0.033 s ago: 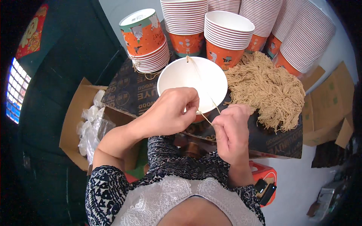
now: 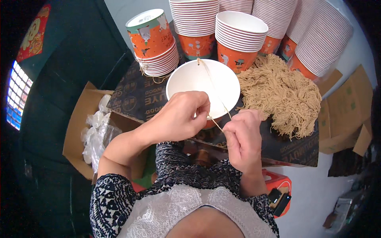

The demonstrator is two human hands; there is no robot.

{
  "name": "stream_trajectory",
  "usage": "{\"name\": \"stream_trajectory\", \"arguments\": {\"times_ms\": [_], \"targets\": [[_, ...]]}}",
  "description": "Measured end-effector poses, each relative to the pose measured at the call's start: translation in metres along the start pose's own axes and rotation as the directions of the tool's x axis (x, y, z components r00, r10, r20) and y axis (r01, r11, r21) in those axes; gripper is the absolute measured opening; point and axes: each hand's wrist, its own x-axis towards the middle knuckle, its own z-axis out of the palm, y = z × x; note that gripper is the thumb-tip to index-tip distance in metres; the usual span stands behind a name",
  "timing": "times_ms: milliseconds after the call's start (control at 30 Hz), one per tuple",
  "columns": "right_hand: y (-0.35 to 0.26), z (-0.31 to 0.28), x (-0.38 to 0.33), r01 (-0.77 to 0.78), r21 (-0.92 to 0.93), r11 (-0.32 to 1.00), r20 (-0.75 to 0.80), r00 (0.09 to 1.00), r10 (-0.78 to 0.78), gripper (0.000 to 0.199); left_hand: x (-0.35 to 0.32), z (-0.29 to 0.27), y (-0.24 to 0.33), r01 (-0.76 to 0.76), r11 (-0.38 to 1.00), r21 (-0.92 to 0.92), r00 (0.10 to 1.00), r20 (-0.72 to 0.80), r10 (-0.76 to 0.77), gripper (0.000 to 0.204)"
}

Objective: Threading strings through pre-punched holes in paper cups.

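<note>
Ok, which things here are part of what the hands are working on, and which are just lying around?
In use:
left hand and right hand, pinching a tan string
white paper bowl the string runs through
pile of tan strings
stacks of orange bowls

Lying about:
cardboard box of clear plastic bags
red crate

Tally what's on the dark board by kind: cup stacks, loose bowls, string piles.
Stacks of orange-printed paper cups: 6
Open white bowl: 1
Piles of tan string: 1
Total: 8

Both hands, left hand and right hand, pinch one string from the bowl.
</note>
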Motion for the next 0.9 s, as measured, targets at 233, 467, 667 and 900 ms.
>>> {"name": "stream_trajectory", "arguments": {"times_ms": [233,467,667,900], "targets": [[0.01,0.005,-0.004,-0.034,0.075,0.997,-0.026,0.999,0.036,0.011,-0.005,-0.023,-0.001,-0.082,0.971,0.224,0.995,0.077,0.067,0.003],[0.02,-0.008,-0.026,-0.264,0.266,0.927,-0.326,0.881,0.344,0.008,-0.017,-0.054,-0.022,0.099,0.862,0.497,0.887,-0.436,0.149,0.012],[0.038,0.0,-0.051,-0.389,0.348,0.853,-0.285,0.823,0.492,0.01,-0.032,-0.027,-0.041,0.544,0.83,-0.123,0.797,-0.234,-0.557,0.031],[0.054,0.002,-0.067,-0.437,0.411,0.8,-0.258,0.786,0.561,0.013,-0.063,-0.107,-0.037,0.373,0.898,0.231,0.689,-0.717,-0.102,0.008]]}}
